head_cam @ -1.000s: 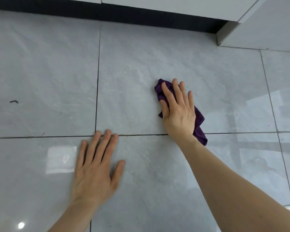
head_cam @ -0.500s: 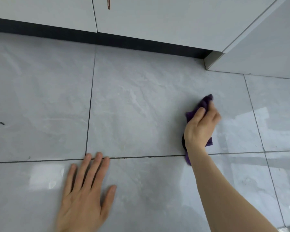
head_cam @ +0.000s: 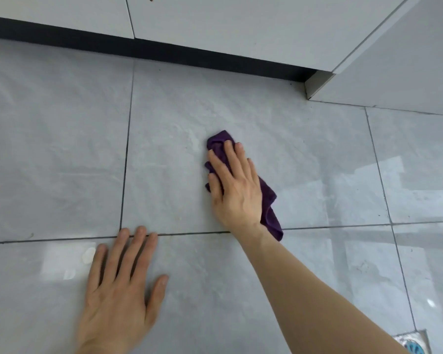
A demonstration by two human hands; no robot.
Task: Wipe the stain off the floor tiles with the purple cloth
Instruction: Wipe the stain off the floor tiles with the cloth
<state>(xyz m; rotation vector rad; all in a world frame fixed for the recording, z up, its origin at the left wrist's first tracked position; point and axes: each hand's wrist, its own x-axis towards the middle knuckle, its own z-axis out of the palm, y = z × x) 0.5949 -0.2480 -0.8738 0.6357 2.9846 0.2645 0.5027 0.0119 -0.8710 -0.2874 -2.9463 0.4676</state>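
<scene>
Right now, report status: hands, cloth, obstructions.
Right hand flat, pressing purple cloth onto floor tiles. Left hand open, braced on the tiles. Nothing blocking the cloth.

Right hand (head_cam: 237,190) flattened out on purple cloth (head_cam: 267,203), was bunched around it half a second ago. Hand and cloth slid left across the floor tile (head_cam: 169,149), back toward its middle. Cloth tail now trails right of the wrist.
</scene>
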